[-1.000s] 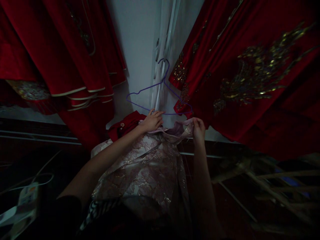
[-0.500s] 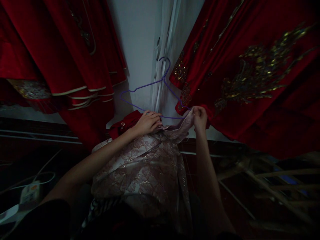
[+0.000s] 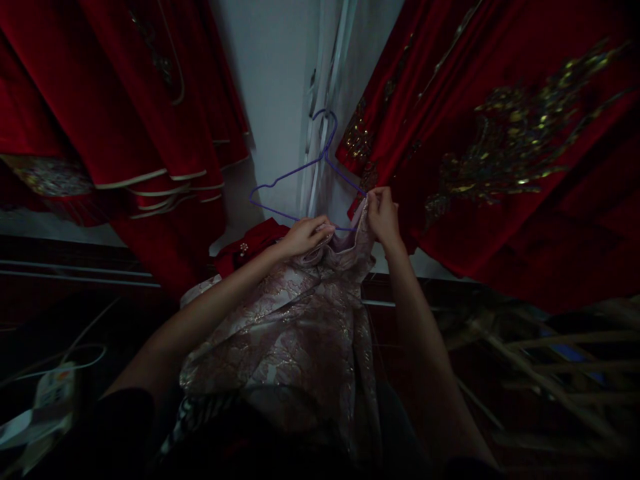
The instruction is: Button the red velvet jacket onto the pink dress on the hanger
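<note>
1. Working at the neck of a pale brocade garment (image 3: 295, 320), a person has both hands at its upper edge. Clock positions are the wearer's, noon straight ahead; the garment spans centre to six.
2. Left hand (image 3: 307, 237), just above centre toward eleven: fingers bent over the garment's gathered edge, gripping it. Whether they also pinch the bar of the purple hanger (image 3: 325, 152) cannot be told.
3. Right hand (image 3: 384, 213), toward one: thumb and fingers closed on the garment's edge, at the hanger's right end.
4. Change noted: one second ago this hand was lower, the hanger's right end bare above the cloth. Now that end disappears at the cloth's edge. I judge the right side fitted over it; the left end remains outside.
5. Obscured: the hanger's right tip, and the lower bar behind the left hand. What supports the hook is unclear.
6. Surroundings: red garments at ten (image 3: 135, 120) and two (image 3: 530, 220), both cut off; red cloth with a beaded flower (image 3: 250, 248) beside the left forearm. The slatted object (image 3: 575, 367) at four is too dark to identify.
</note>
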Tool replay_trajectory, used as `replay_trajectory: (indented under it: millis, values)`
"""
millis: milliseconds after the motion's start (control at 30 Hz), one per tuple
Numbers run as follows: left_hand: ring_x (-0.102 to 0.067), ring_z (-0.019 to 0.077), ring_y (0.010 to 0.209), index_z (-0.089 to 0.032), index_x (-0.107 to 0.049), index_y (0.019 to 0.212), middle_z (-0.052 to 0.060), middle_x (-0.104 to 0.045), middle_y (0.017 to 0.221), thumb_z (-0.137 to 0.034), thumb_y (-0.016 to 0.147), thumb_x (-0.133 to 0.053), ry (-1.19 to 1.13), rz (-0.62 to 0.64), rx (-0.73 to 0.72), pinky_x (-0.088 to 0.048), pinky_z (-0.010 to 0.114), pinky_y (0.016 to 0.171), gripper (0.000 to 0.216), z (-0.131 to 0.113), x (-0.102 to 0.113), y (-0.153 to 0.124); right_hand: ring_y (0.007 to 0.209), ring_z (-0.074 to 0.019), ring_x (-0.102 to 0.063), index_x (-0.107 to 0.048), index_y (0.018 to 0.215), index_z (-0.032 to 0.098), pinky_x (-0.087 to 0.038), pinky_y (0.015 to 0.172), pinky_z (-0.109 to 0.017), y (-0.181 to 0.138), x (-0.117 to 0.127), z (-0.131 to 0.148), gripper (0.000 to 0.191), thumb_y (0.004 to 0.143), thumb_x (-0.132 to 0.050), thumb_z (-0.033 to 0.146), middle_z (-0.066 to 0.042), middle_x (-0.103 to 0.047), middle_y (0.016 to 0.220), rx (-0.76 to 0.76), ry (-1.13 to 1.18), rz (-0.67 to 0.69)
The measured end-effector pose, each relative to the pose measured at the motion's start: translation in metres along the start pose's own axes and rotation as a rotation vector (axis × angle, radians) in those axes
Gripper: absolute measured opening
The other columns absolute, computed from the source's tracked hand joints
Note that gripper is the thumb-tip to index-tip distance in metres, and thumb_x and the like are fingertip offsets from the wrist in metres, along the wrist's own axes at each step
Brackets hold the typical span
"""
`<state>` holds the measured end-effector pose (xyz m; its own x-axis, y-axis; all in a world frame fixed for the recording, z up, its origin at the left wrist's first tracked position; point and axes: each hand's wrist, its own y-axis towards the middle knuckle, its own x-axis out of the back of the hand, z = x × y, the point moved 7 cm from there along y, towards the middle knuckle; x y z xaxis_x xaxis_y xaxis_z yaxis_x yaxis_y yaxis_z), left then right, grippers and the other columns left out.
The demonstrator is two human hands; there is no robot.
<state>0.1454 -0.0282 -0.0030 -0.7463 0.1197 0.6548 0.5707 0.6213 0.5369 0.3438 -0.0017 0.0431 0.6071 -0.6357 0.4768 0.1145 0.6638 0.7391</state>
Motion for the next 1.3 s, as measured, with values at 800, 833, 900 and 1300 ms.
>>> replay_trajectory:
  millis: [800, 833, 900, 1300]
  values:
    - [-0.051, 0.0106, 0.065, -0.014, -0.065, 0.079, 0.002, -0.063, 0.074, -0.058, 0.067, -0.066, -0.384, -0.852, 0.566, -0.039, 0.021, 0.060, 0.045, 0.208, 0.121, -0.093, 0.072, -0.0147, -0.058, -0.053, 0.085, 0.021, -0.044, 0.081, -0.031, 0.022, 0.022, -0.014, 0.039, 0.085, -0.049, 0.060, 0.000, -0.062, 0.077, 0.013, 0.110, -0.095]
    - [-0.052, 0.0104, 0.065, -0.014, -0.064, 0.079, 0.001, -0.062, 0.075, -0.057, 0.068, -0.065, -0.378, -0.851, 0.553, -0.039, 0.020, 0.060, 0.044, 0.205, 0.123, -0.091, 0.073, -0.0150, -0.059, -0.053, 0.086, 0.021, -0.044, 0.083, -0.032, 0.022, 0.022, -0.014, 0.038, 0.085, -0.049, 0.059, 0.000, -0.062, 0.077, 0.013, 0.110, -0.096]
    - [-0.052, 0.0102, 0.066, -0.015, -0.064, 0.079, 0.001, -0.062, 0.076, -0.056, 0.071, -0.063, -0.359, -0.846, 0.539, -0.039, 0.020, 0.060, 0.042, 0.199, 0.125, -0.090, 0.075, -0.0156, -0.059, -0.053, 0.087, 0.021, -0.043, 0.087, -0.034, 0.021, 0.023, -0.012, 0.037, 0.086, -0.049, 0.058, 0.000, -0.062, 0.079, 0.013, 0.102, -0.104]
    - [-0.055, 0.0131, 0.075, -0.016, -0.063, 0.079, 0.002, -0.063, 0.079, -0.053, 0.077, -0.057, -0.236, -0.855, 0.512, -0.042, 0.021, 0.066, 0.038, 0.182, 0.128, -0.102, 0.074, -0.0148, -0.058, -0.054, 0.086, 0.022, -0.041, 0.091, -0.034, 0.021, 0.025, -0.011, 0.033, 0.086, -0.050, 0.055, 0.000, -0.062, 0.080, 0.019, 0.069, -0.131]
